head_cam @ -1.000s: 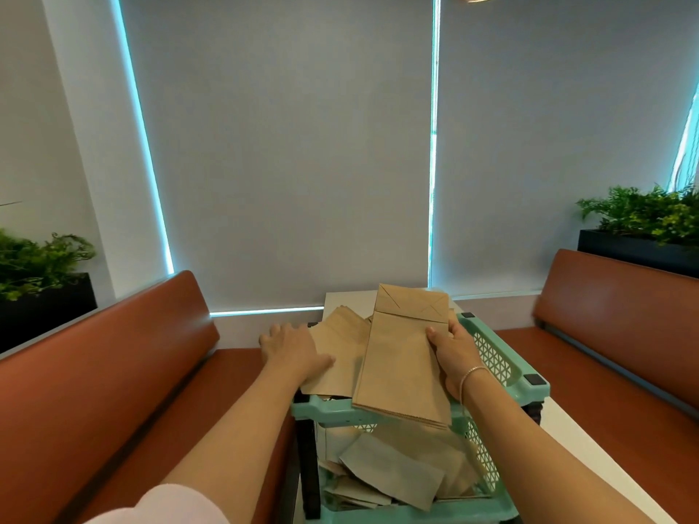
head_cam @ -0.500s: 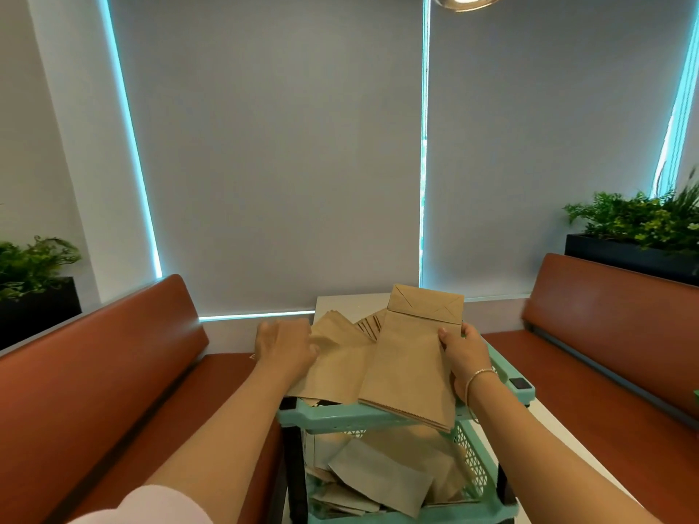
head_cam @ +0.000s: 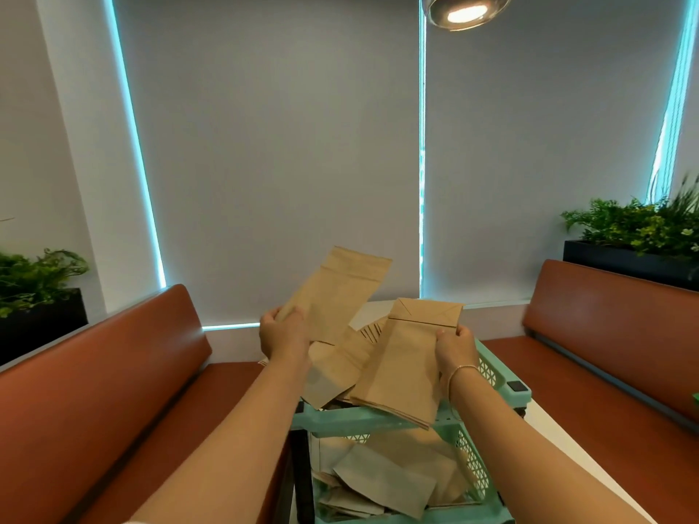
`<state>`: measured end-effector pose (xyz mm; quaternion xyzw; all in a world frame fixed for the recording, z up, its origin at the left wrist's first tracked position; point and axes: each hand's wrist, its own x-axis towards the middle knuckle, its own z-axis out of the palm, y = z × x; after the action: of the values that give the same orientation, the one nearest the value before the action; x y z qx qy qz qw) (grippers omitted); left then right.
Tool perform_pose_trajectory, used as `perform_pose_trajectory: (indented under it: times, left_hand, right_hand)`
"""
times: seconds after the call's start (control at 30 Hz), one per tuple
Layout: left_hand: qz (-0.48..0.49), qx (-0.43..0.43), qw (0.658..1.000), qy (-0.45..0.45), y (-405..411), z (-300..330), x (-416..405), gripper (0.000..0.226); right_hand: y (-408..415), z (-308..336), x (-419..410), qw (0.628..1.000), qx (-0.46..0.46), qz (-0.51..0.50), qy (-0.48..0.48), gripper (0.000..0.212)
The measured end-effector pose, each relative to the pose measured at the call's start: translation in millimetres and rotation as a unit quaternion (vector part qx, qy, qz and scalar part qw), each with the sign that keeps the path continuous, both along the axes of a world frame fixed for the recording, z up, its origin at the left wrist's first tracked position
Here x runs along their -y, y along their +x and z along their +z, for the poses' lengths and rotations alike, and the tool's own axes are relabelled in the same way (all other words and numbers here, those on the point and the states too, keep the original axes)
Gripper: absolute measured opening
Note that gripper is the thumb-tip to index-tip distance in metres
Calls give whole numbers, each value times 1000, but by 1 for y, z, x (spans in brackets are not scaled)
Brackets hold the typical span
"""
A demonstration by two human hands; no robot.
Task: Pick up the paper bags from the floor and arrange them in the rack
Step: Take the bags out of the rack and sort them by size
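lifted bag: flat brown paper bag w/ folded top [head_cam: 336,293], raised clear above the rack, tilted, top pointing up-right; lower corner gripped by left hand.
left hand: left hand [head_cam: 284,332] fingers curled round that bag's lower-left corner, clamped on it.
right bag: second flat brown paper bag, folded-flap end away from camera [head_cam: 410,359], lying across top tier, near end overhanging the front rim; looks like a thin stack, layered edges at near end.
right hand: right hand [head_cam: 455,347] thumb on top, fingers curled at bag's right edge, gripping it. Thin bracelet [head_cam: 459,370] on wrist.
top tier: more brown paper bags [head_cam: 336,368] lying loose between the two hands, overlapping, under the lifted one.
rack: mint-green plastic tiered rack w/ lattice sides [head_cam: 488,376], black posts; on white surface [head_cam: 559,440].
lower tier: heap of crumpled brown paper bags [head_cam: 382,482], unsorted.
surroundings: brown padded bench seats [head_cam: 113,376] both sides, grey roller blinds [head_cam: 283,145] behind, green plants in black planters [head_cam: 635,228] left + right, pendant lamp [head_cam: 463,11] lit overhead.
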<state>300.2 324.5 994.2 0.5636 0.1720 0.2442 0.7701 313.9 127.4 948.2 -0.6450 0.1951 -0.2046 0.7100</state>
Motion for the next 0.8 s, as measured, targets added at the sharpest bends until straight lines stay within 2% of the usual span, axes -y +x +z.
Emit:
perform_pose_trajectory:
  times: [0.07,0.23,0.4,0.53,0.6,0.7,0.77,0.8]
  left_hand:
    - [-18,-16,1000,4,-6,-7,15,21]
    - [-58,-45,987,140,-22,-23,46,27]
    - [-63,-27,969,236,-32,-28,61,30]
    - [-74,-34,954,288,-39,-30,72,29]
    - [-110,-78,934,332,-39,-33,73,34]
    - [-129,-159,878,432,-24,-30,63,46]
    - [-134,-170,853,474,-15,-21,54,48]
    - [-152,-159,854,472,-11,-16,50,50]
  right_hand:
    - [-1,5,-6,1000,6,-7,8,32]
    - [-3,17,-9,999,10,-9,37,29]
    - [1,17,-12,994,53,-16,92,36]
    - [-1,17,-8,996,59,-31,60,35]
    - [-2,17,-1,996,62,-37,51,32]
    - [-5,17,10,996,72,-26,48,30]
    - [-9,18,14,997,74,-9,37,25]
    - [-10,18,16,997,70,3,29,25]
